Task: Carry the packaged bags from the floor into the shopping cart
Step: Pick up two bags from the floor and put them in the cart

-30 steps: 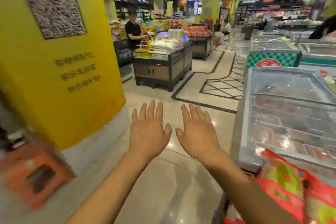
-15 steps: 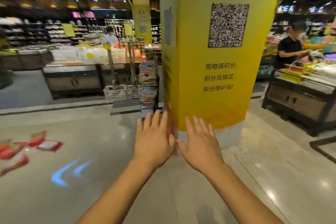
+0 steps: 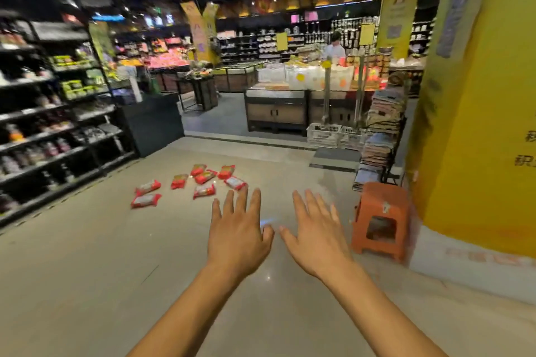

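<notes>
Red packaged bags point(image 3: 204, 191) lie scattered on the glossy floor point(image 3: 87, 269) ahead, well apart from both hands; the shopping cart is out of view. The left hand point(image 3: 237, 238) and right hand point(image 3: 317, 240) hover palm-down, fingers spread, holding nothing. Likely trouble: slick bags slipping from a hurried grasp, an armful spilling, or a trip on the orange plastic stool point(image 3: 380, 220) beside the yellow pillar point(image 3: 478, 124). Dark characters on the pillar are cut off at the frame edge; the bags' print is too blurred to read
</notes>
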The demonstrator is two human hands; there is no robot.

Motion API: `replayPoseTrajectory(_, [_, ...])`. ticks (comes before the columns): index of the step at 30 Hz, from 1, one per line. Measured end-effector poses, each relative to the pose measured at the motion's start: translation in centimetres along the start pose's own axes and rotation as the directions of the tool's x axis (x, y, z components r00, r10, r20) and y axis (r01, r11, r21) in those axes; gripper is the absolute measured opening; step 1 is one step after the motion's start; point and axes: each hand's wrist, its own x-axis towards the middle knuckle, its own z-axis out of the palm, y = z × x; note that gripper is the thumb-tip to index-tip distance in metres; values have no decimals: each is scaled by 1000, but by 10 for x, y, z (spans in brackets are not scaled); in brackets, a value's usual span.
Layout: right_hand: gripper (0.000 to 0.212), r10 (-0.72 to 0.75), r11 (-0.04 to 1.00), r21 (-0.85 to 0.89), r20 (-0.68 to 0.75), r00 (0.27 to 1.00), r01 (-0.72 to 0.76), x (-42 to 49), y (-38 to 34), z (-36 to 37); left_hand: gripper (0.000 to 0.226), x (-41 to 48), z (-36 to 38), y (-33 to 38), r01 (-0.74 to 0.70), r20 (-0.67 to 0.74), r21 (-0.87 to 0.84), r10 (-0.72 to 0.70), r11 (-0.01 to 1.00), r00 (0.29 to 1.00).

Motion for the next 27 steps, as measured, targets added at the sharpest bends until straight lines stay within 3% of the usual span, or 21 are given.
replayPoseTrajectory(11, [76, -176, 984, 5, 116, 978, 176, 76, -98, 43, 74, 21, 16, -116, 235, -7, 8, -235, 972, 972])
replayPoseTrajectory(27, [76, -212, 976, -19, 134, 968, 216, 217, -162, 77, 77, 135, 40, -225, 269, -44, -4, -269, 963, 962])
